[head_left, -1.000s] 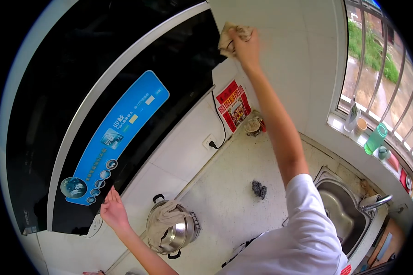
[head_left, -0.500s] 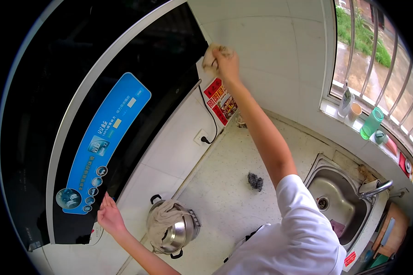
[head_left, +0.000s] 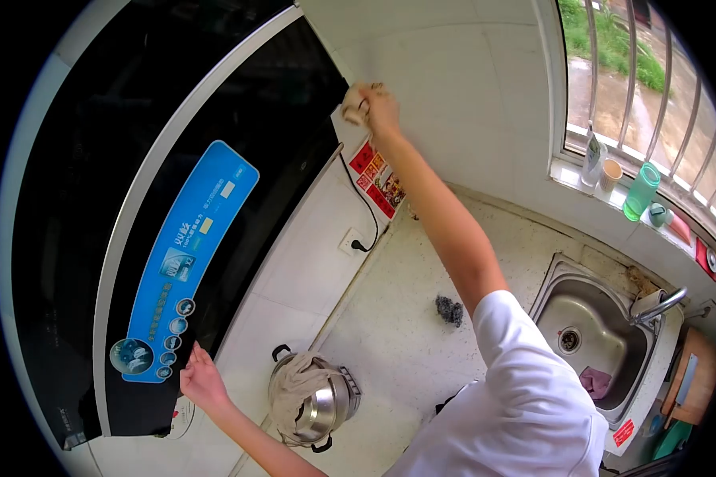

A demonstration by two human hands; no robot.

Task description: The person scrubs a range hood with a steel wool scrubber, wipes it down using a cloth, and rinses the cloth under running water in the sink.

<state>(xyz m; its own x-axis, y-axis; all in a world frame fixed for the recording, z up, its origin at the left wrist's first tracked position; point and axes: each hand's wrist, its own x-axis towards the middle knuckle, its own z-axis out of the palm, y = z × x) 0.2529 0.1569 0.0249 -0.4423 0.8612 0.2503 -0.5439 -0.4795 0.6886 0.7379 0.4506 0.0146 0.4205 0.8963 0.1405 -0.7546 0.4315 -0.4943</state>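
A black range hood (head_left: 254, 143) with a blue sticker (head_left: 191, 254) fills the left of the head view. My right hand (head_left: 380, 110) is closed on a pale, crumpled cloth (head_left: 355, 108), which is against or close beside the hood's far side edge, by the wall. My left hand (head_left: 204, 381) is at the hood's lower edge near the sticker's bottom end, with its fingers bent against that edge. Part of these fingers is hard to make out.
Below stands a steel pot (head_left: 326, 405) with a cloth (head_left: 298, 381) draped over it. A dark scouring pad (head_left: 449, 311) lies on the counter (head_left: 390, 318). At right are a sink (head_left: 605, 310), a faucet (head_left: 659, 306) and a windowsill with a green cup (head_left: 641, 192). A black cord (head_left: 363, 195) hangs beneath the hood.
The camera view has shifted slightly. My right hand and its cloth have moved a little down along the hood's side edge. My left hand stays at the lower edge.
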